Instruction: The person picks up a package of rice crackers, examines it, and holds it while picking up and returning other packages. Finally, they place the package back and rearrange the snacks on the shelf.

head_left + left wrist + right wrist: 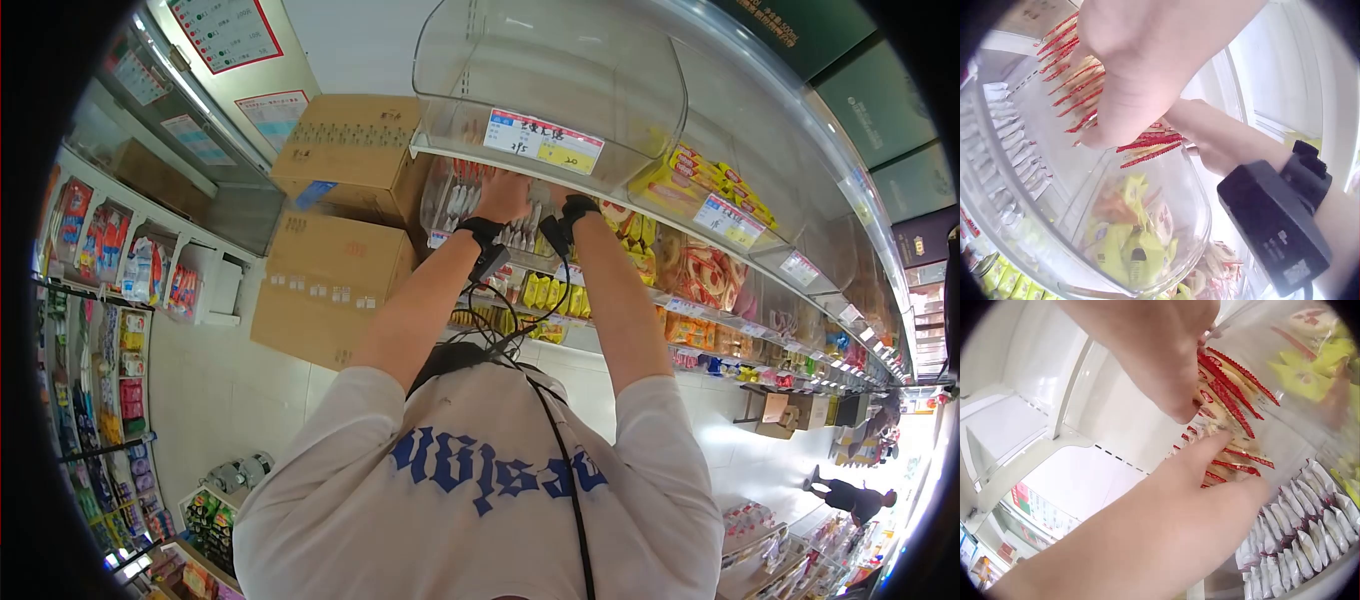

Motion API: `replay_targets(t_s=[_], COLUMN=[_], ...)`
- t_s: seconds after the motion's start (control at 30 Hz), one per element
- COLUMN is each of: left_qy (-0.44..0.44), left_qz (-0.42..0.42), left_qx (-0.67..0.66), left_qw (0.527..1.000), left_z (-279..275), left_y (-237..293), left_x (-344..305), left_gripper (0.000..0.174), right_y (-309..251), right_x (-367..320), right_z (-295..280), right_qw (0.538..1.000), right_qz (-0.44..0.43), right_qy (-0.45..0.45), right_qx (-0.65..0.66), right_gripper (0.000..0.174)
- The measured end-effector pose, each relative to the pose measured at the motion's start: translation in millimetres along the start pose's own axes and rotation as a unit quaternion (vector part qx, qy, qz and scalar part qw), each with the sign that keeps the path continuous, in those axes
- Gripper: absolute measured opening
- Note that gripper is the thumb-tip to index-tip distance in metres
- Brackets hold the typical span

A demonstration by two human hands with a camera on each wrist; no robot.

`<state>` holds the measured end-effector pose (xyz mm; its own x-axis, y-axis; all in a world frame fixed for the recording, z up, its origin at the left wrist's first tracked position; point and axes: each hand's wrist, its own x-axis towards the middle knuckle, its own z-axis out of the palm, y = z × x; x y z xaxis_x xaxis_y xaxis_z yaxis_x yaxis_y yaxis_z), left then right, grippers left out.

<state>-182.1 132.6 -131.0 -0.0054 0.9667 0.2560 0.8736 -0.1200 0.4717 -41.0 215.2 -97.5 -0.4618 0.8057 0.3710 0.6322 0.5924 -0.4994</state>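
Observation:
A row of red-edged snack packets stands on edge in a clear plastic shelf bin. My left hand reaches over the row from one side, thumb and fingers spread around several packets and gripping them. In the right wrist view, the left thumb and a fingertip of the left hand show on either side of red edges. At the other end of the row, my right hand holds packets, its fingers partly hidden behind them. White-wrapped packets stand in rows beside the red-edged ones.
Yellow packets lie in the neighbouring bin. An upper clear bin with a price tag overhangs my hands. Stacked cardboard boxes stand at left. Cables hang from both wrists. A person is far right.

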Motion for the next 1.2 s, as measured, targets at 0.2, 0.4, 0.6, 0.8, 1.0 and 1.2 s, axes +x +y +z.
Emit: replay_targets(t_s=[0.2,0.4,0.6,0.8,1.0,1.2], left_qy=[0.001,-0.006,0.002,-0.027,-0.037,-0.051], left_qz=[-0.017,-0.018,-0.006,-0.018,-0.018,-0.019], left_qx=[0.008,-0.008,-0.014,0.013,0.015,0.000], left_qw=[1.000,1.000,1.000,0.999,0.999,0.999], left_z=[-9.9,-7.4,-7.3,-10.1,-10.5,-10.9], left_y=[10.6,7.9,6.3,5.3,5.8,3.7], left_x=[-2.5,-0.1,1.6,3.1,4.8,7.6], left_gripper=[0.037,0.034,0.034,0.051,0.061,0.062], right_y=[2.9,3.6,4.9,15.3,25.8,-12.2], right_x=[0.8,1.6,3.7,0.1,-16.5,-16.1], right_z=[2.8,4.4,2.0,-23.8,-38.6,-44.2], right_qw=[1.000,1.000,0.999,0.997,0.997,0.983], right_qz=[0.005,0.006,0.009,0.020,-0.048,-0.080], right_qy=[-0.008,-0.021,-0.036,-0.005,0.030,-0.128], right_qx=[0.005,0.008,0.018,0.078,0.052,-0.101], right_gripper=[0.038,0.036,0.035,0.034,0.033,0.030])
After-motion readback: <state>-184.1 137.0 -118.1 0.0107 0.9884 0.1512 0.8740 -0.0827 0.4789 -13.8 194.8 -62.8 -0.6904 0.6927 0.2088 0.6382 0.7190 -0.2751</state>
